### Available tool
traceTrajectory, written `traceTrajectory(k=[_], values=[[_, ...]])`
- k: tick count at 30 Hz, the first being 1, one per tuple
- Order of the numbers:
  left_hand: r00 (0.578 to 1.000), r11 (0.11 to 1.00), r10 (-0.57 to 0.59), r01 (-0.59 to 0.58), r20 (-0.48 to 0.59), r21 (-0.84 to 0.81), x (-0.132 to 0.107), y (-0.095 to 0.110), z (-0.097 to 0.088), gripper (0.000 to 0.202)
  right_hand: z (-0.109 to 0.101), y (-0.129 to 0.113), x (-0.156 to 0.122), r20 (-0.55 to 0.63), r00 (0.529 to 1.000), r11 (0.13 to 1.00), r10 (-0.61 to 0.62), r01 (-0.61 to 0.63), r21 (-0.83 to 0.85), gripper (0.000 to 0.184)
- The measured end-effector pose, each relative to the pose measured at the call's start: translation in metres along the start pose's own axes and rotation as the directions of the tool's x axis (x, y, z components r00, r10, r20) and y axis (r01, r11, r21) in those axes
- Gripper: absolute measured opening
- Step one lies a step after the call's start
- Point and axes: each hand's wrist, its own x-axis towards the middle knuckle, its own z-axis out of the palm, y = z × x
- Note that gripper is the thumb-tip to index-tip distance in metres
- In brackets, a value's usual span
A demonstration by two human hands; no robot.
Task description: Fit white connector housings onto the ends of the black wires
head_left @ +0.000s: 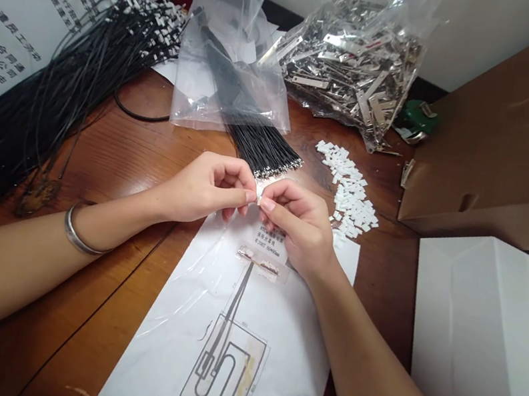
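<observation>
Fingertips of my left hand (209,190) and my right hand (299,225) meet over the top of a printed sheet (159,342). Between them both pinch a small white plastic connector housing (259,194), mostly covered by the fingers. Whether a wire runs into it, I cannot tell. Just beyond the hands lies a bundle of black wires (265,147) with shiny metal terminals at the near ends. To the right of the wires, a loose pile of white connector housings (353,199) is spread on the wooden table (114,156).
A clear plastic bag (240,38) covers the bundle's far part. Behind it sits a bag of metal clips (352,64), beside a green tape measure (417,119). Black wires with white ends (77,72) heap up at left. At right stand a brown carton (501,143) and a white box (478,342).
</observation>
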Motion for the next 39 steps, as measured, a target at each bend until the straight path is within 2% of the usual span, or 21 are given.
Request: traceTrajectory(k=[22,31,39], values=[[0.998,0.998,-0.053,0.054,-0.022,0.031,0.0008,0.0042,0.0022,0.011,-0.0013,0.0060,-0.0006,0.033,0.999,0.997,-0.035,0.037,-0.066,0.012],[0.998,0.998,-0.017,0.020,-0.061,0.057,0.0007,0.0020,0.0026,0.009,0.0018,0.0072,-0.0029,-0.035,0.995,0.975,-0.089,0.080,-0.208,0.013],[0.998,0.999,0.001,0.001,-0.065,0.033,0.0012,0.0015,0.0037,0.012,0.0029,0.0037,-0.0005,-0.031,0.998,0.994,-0.056,0.053,-0.092,0.013]])
